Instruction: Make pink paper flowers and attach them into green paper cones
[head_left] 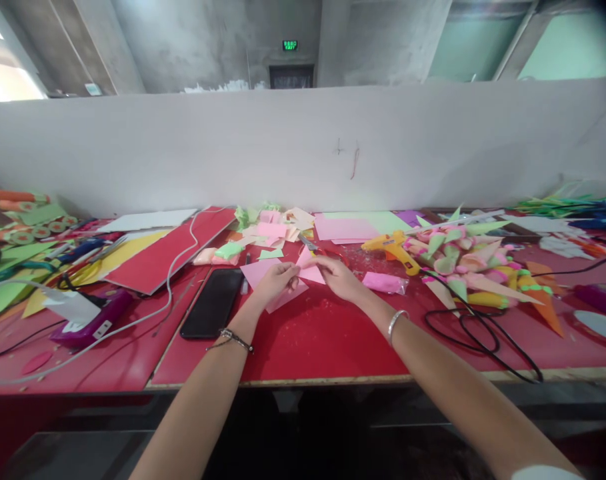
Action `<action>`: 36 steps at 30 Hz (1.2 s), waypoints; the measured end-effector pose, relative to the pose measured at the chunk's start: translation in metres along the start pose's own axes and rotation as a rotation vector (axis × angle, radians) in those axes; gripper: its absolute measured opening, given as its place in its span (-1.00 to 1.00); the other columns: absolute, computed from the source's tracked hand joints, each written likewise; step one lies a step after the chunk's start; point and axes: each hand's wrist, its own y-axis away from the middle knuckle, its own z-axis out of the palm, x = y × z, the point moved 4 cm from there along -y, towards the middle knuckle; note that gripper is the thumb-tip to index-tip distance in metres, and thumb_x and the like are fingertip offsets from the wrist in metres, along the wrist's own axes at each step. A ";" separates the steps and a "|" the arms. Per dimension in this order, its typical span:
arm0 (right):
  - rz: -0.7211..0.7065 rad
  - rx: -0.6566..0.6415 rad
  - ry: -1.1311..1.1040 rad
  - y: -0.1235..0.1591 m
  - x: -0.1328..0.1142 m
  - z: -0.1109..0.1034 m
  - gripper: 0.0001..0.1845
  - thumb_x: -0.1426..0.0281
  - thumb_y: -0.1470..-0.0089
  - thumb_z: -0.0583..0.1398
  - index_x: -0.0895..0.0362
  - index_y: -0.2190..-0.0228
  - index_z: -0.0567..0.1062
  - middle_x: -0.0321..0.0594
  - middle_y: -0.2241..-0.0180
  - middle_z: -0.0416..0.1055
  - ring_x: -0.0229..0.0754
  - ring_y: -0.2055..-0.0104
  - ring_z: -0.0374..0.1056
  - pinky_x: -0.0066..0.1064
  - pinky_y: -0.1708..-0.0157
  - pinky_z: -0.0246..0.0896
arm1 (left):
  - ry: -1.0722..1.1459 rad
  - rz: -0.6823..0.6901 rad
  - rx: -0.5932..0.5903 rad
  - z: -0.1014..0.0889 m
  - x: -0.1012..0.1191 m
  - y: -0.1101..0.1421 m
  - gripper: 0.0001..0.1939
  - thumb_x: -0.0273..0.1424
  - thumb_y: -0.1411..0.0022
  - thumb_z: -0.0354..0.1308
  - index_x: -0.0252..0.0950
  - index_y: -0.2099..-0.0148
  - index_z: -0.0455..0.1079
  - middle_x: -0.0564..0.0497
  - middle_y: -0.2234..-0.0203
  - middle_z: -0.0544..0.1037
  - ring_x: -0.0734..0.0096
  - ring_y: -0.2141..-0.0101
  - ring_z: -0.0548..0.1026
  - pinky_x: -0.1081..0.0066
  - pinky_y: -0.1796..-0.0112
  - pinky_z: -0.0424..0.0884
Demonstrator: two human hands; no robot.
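Both hands meet over the red tabletop (333,340) around a piece of pink paper (309,267). My left hand (279,283) has its fingers curled and pinches the paper's left side. My right hand (337,275) pinches its right side between thumb and forefinger. The paper looks bent or rolled to a point at the top, though the fingers hide part of it. Under and beside my left hand lies more flat pink paper (255,271). Scissors (307,242) rest just behind the hands. To the right of my right hand is a bright pink packet (383,283) in clear plastic.
A black phone (211,303) lies left of my left hand. At right are a yellow glue gun (393,248), a pile of paper cones (455,260) and a looped black cable (483,340). A purple power strip (95,323) sits at left; a pale partition (263,153) stands behind.
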 end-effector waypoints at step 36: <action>0.155 0.029 -0.181 0.000 0.006 0.006 -0.73 0.35 0.03 0.06 0.09 0.24 0.12 -0.49 0.70 0.27 -0.36 0.73 0.21 -0.53 0.71 0.08 | 0.015 0.042 -0.207 0.021 0.007 0.008 -0.72 -0.20 -0.14 -0.06 -0.34 0.39 0.24 0.14 0.68 0.34 0.65 0.67 0.30 0.59 0.58 0.25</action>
